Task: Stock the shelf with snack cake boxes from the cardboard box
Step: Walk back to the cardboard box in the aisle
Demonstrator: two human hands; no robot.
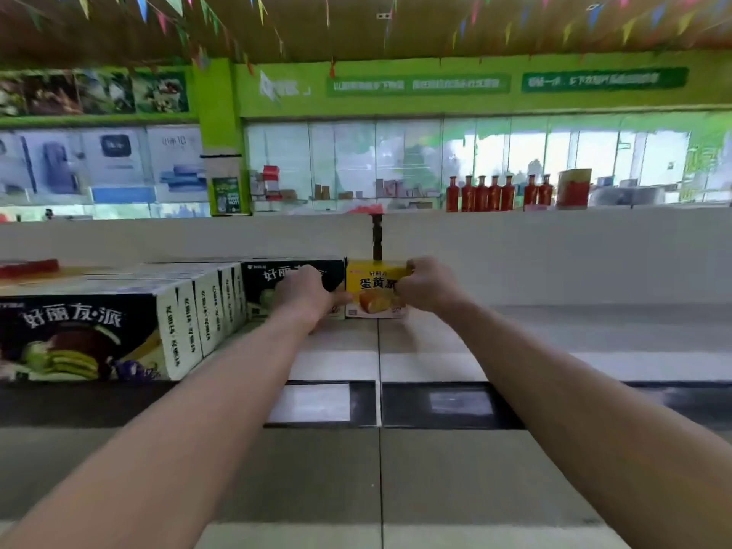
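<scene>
Placing a yellow snack cake box on the white shelf, far back against the rear panel, is judged to be the step in hand. The box is stood upright, its front turned outward, touching or just beside a black snack cake box on its left. It is held from both sides: the left hand is set at its lower left edge, fingers curled, and the right hand is clasped over its upper right corner. Whether the box already rests fully on the shelf cannot be told. A row of black-and-white boxes is ranged further left. The cardboard box named in the task is not in view. For the next move, both grips would need to be released and another box fetched for the bare shelf space to the right.
</scene>
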